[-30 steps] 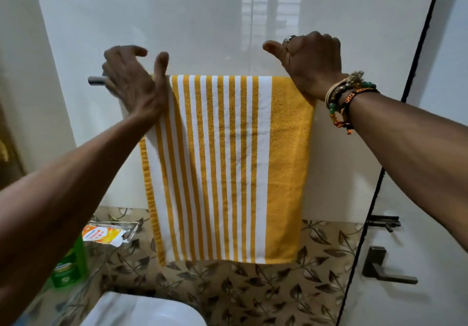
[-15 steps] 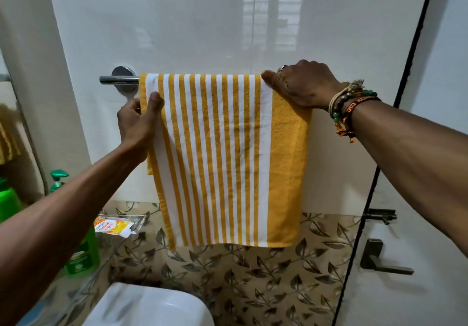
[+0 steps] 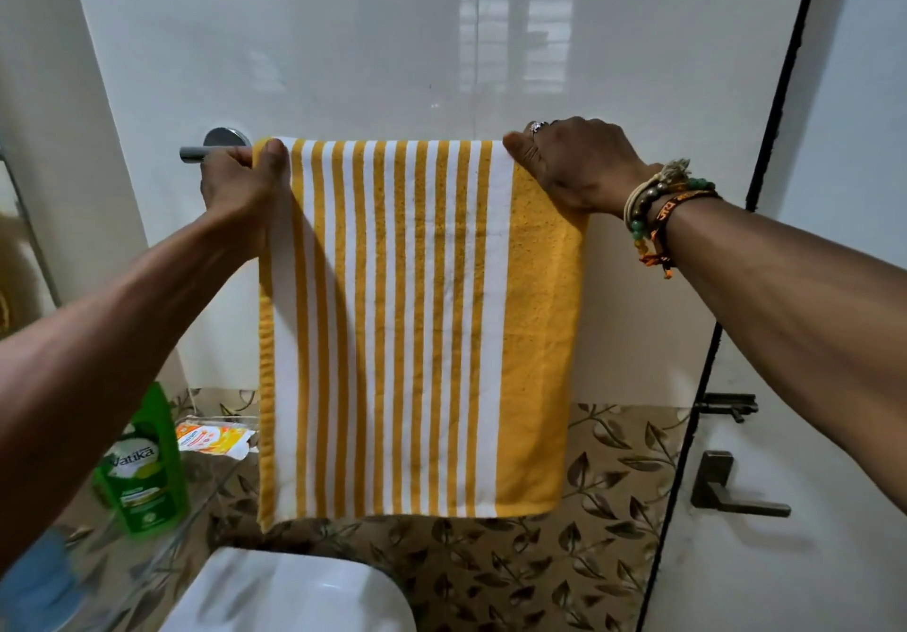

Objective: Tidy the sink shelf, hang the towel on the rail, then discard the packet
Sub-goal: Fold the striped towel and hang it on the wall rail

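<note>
A yellow and white striped towel (image 3: 417,327) hangs folded over the metal rail (image 3: 196,153) on the white wall. My left hand (image 3: 240,187) grips the towel's upper left corner at the rail, thumb on the front. My right hand (image 3: 574,165) lies over the towel's upper right corner on the rail, fingers curled over the top. An orange and white packet (image 3: 213,440) lies on the glass shelf (image 3: 162,553) at lower left, below the towel's left edge.
A green Vatika bottle (image 3: 145,464) stands on the glass shelf beside the packet. A white sink (image 3: 294,592) is at the bottom. A door with a dark lever handle (image 3: 736,494) and a latch (image 3: 726,405) is at the right.
The towel has been spread flatter along the rail. My left hand has moved up from the towel's left edge to its top corner at the rail. My right hand has stayed on the right corner.
</note>
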Demonstrator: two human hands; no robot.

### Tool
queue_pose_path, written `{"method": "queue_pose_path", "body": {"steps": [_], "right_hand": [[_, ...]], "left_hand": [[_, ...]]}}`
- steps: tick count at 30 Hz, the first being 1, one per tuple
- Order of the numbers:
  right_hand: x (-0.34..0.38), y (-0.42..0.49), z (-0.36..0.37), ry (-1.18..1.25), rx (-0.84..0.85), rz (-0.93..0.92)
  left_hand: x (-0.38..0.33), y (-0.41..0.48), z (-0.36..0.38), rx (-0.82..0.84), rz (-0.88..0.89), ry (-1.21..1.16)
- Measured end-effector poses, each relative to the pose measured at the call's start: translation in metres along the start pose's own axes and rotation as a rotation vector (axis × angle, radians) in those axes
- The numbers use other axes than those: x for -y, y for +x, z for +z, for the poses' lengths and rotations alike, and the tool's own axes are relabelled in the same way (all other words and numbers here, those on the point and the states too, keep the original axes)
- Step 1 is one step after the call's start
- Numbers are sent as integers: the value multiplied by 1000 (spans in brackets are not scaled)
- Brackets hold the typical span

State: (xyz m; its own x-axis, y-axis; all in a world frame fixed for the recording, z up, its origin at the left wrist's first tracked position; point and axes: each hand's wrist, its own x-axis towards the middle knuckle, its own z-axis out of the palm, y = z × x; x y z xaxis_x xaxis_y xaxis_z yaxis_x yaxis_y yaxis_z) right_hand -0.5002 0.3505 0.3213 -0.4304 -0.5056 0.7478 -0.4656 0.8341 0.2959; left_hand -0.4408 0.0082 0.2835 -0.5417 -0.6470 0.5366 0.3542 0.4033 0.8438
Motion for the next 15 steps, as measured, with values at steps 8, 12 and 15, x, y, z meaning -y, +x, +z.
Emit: {"method": "queue_pose_path", "body": {"steps": [8, 12, 15], "right_hand": [[3, 8, -8, 55, 131, 116], [18, -3, -9, -143, -169, 158], [28, -15, -9, -117, -252, 256]], "left_hand": [[-7, 5, 1, -25, -47, -26], [-8, 4, -2, -13, -58, -67], [-3, 1, -2, -3, -64, -110]]}}
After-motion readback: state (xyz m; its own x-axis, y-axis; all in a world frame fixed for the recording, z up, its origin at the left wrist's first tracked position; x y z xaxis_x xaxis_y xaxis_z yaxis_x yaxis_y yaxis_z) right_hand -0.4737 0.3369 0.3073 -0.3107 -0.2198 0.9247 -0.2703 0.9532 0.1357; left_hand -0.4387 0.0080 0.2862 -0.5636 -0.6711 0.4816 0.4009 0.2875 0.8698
